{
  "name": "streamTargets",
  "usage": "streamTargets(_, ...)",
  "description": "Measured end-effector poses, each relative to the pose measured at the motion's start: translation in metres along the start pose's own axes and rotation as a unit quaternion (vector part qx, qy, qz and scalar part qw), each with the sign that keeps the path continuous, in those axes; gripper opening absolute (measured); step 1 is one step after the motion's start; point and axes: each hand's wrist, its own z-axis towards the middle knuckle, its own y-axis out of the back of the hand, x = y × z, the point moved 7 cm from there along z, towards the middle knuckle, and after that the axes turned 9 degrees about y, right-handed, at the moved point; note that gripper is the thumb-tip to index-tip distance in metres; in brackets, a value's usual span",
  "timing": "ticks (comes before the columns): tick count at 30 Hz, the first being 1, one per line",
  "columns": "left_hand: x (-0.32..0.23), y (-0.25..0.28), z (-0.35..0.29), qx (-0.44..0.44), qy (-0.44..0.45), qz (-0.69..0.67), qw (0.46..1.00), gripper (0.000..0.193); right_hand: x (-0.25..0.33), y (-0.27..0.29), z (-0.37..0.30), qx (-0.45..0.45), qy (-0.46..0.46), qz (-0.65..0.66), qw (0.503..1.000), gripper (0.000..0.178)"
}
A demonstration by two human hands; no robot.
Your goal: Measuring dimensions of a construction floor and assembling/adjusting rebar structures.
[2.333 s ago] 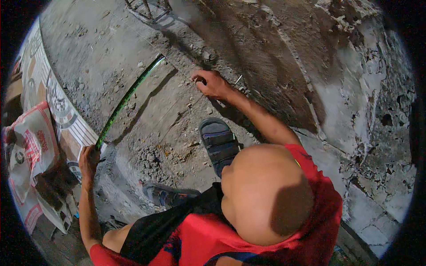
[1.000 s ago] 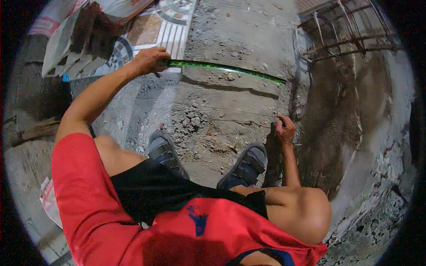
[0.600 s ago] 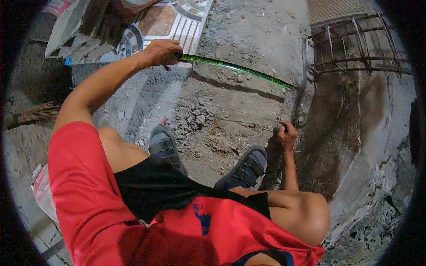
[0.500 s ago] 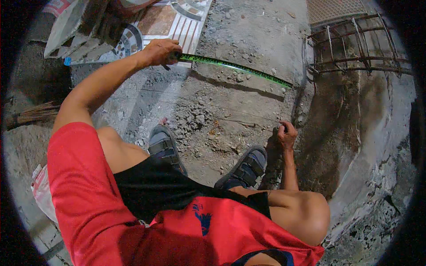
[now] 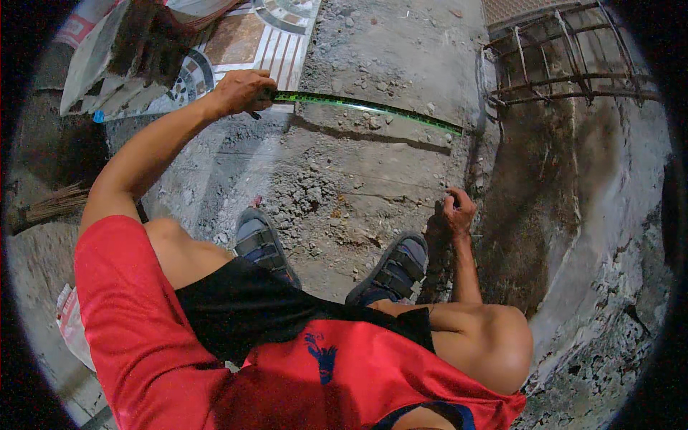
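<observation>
My left hand (image 5: 247, 92) is closed around the dark case of a tape measure, which is mostly hidden by the fingers. Its green blade (image 5: 373, 107) runs out to the right above the dirt, and the free end stops near the edge of the trench. Lower down, my right hand (image 5: 459, 212) is closed, thumb and fingertips curled together beside that edge. Whether something small sits in this pinch I cannot make out. A thin string-like line (image 5: 373, 179) crosses the ground toward the right hand.
A rusty rebar cage (image 5: 573, 64) lies at the far right over the brown trench (image 5: 530, 201). Concrete blocks (image 5: 107, 64) stand on patterned tiles (image 5: 233, 39) at the upper left. Loose rubble (image 5: 304, 193) lies before my sandals (image 5: 394, 269). A stick broom (image 5: 57, 203) lies left.
The view has shifted slightly, so the scene sits a little further left. Left hand and tape blade appear slightly lower in the picture; both hands keep their grip shapes.
</observation>
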Motion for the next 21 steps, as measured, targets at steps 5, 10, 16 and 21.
streamTargets(5, 0.001, 0.000, 0.006, 0.007, -0.005, -0.018, 1.000, 0.016, -0.007, 0.002, -0.004, -0.019, 0.004, -0.001, 1.000, 0.018)
streamTargets(10, -0.010, -0.013, 0.024, 0.028, 0.041, 0.051, 0.997, 0.016, -0.016, 0.007, -0.011, -0.006, -0.003, -0.005, 1.000, 0.022)
streamTargets(16, -0.017, 0.000, 0.016, -0.016, -0.012, 0.037, 0.999, 0.010, -0.010, 0.008, 0.001, -0.056, 0.032, 0.041, 0.997, 0.019)
streamTargets(21, -0.049, -0.002, 0.029, 0.045, 0.036, -0.032, 0.998, 0.021, -0.023, 0.004, -0.020, -0.044, 0.052, 0.000, 0.998, 0.013)
